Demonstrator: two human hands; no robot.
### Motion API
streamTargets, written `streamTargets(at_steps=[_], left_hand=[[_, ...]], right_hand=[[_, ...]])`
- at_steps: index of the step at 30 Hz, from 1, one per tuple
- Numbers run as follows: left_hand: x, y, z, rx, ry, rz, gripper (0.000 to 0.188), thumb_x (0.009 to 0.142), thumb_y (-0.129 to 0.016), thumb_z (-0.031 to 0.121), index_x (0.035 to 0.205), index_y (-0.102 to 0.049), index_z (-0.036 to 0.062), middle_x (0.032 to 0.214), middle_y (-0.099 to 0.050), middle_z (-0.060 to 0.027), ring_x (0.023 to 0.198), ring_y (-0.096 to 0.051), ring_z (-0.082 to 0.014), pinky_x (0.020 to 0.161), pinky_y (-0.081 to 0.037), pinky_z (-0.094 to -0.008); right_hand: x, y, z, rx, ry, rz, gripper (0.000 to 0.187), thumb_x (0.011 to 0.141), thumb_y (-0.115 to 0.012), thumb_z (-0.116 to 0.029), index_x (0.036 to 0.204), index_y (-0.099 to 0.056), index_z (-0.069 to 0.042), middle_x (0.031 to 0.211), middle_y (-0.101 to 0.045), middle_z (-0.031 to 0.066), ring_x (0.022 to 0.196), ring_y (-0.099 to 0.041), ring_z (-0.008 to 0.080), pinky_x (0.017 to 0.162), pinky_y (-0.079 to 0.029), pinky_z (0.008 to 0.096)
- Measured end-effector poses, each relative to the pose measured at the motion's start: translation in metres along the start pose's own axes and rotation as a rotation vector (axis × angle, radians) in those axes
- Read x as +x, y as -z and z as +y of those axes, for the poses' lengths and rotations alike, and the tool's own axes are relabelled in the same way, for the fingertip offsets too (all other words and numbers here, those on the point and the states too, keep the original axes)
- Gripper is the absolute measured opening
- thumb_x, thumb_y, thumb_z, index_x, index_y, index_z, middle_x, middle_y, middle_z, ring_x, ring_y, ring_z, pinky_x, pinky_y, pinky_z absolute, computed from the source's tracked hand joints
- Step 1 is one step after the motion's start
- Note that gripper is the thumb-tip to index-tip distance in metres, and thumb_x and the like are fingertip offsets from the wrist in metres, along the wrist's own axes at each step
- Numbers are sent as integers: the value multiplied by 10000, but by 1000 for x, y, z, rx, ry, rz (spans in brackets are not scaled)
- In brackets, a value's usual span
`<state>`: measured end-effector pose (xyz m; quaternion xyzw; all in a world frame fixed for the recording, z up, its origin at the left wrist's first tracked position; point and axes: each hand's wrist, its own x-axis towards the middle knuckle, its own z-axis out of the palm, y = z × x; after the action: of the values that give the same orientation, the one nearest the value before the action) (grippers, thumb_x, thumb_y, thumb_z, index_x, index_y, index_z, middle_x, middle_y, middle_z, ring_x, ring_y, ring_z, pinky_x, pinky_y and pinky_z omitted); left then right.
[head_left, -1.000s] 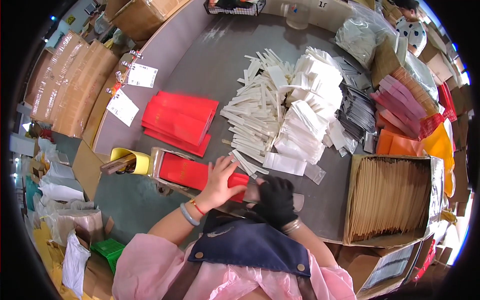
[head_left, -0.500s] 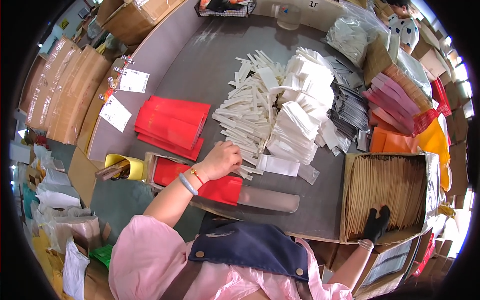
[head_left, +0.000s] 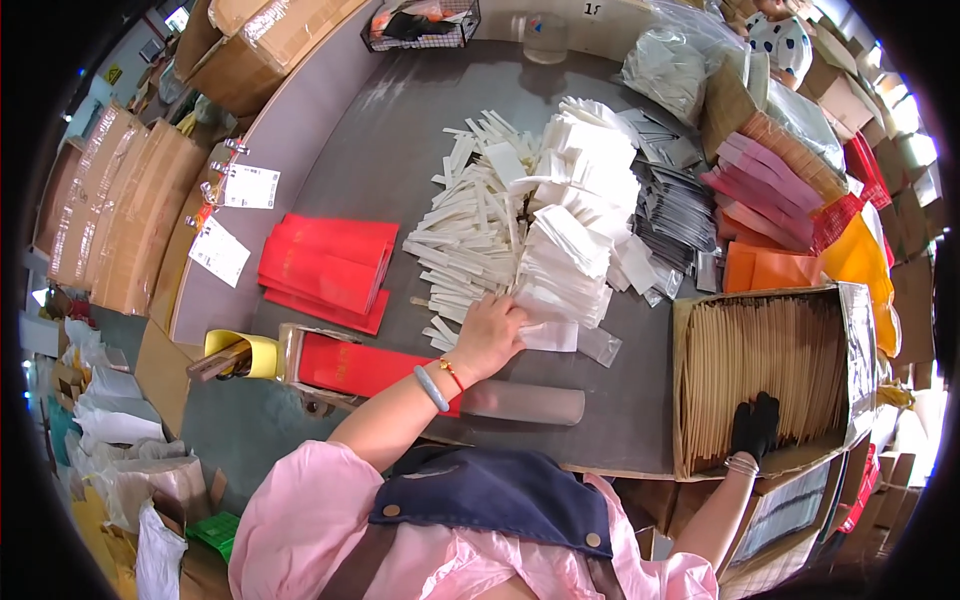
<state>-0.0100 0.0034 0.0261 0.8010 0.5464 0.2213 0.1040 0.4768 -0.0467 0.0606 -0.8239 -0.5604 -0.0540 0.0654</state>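
My left hand [head_left: 492, 337] has its fingers bent and closed at the left end of a white flat packet [head_left: 551, 337], covering that end. A small clear packet [head_left: 600, 346] lies beside it. Under my left forearm is a long red sleeve [head_left: 365, 366], with a frosted clear strip [head_left: 530, 402] extending from its right end. My right hand [head_left: 756, 427], in a black glove, rests with fingers extended on tightly packed thin tan pieces [head_left: 730, 350] standing on edge in a cardboard box [head_left: 683, 385].
Loose white strips [head_left: 465, 235] and stacked white packets [head_left: 575, 250] cover the middle. Red sleeves [head_left: 328, 265] lie left, by a yellow holder [head_left: 255, 355]. Dark packets [head_left: 680, 215] and orange sleeves [head_left: 770, 268] lie right. Another person [head_left: 782, 45] is at the far right.
My left hand has moved right, from beside the loose strips onto the white packet's end. My right hand stays in the box, its fingers slightly shifted. The whole view has shifted a little.
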Motion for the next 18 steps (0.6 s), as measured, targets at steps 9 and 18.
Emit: streamTargets(at_steps=[9, 18], left_hand=[[1, -1, 0, -69, -29, 11, 312, 670, -796, 154, 908, -599, 114, 869, -613, -59, 867, -579, -285, 772, -454, -406], [-22, 51, 30, -608, 236, -306, 216, 682, -786, 180, 807, -626, 105, 689, -619, -73, 708, -619, -299, 669, -450, -438]], right_hand=[[10, -6, 7, 45, 55, -26, 203, 754, -687, -135, 847, -534, -40, 868, -545, 146, 865, -569, 364, 778, -470, 460], [5, 2, -7, -48, -19, -71, 172, 832, -599, -126, 964, -539, -34, 964, -572, 177, 958, -576, 381, 827, -470, 469]])
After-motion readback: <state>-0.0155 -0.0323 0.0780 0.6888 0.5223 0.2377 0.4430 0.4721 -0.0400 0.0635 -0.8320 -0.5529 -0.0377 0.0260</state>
